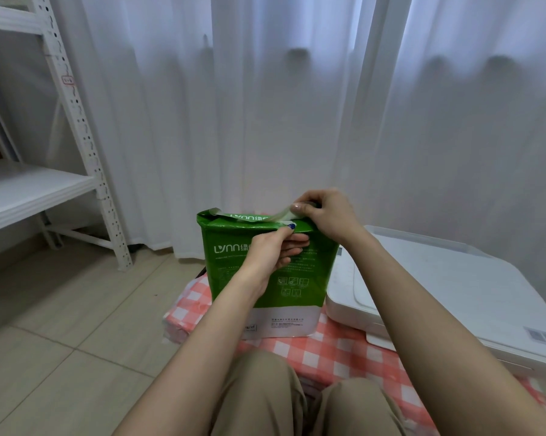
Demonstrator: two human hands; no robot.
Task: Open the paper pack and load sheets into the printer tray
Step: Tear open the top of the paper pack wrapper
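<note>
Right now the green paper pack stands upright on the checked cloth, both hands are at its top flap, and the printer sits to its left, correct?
Not quite. The head view shows the printer to the right of the green paper pack, not its left. The rest holds: the pack stands upright on the checked cloth, with the left hand and right hand at its top flap.

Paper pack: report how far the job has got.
Done: the green paper pack stands upright on the checked cloth beside the white printer. In hand: the left hand steadies its top while the right hand peels a strip off the top flap. Left: no sheets are out yet, and none are loaded.
</note>
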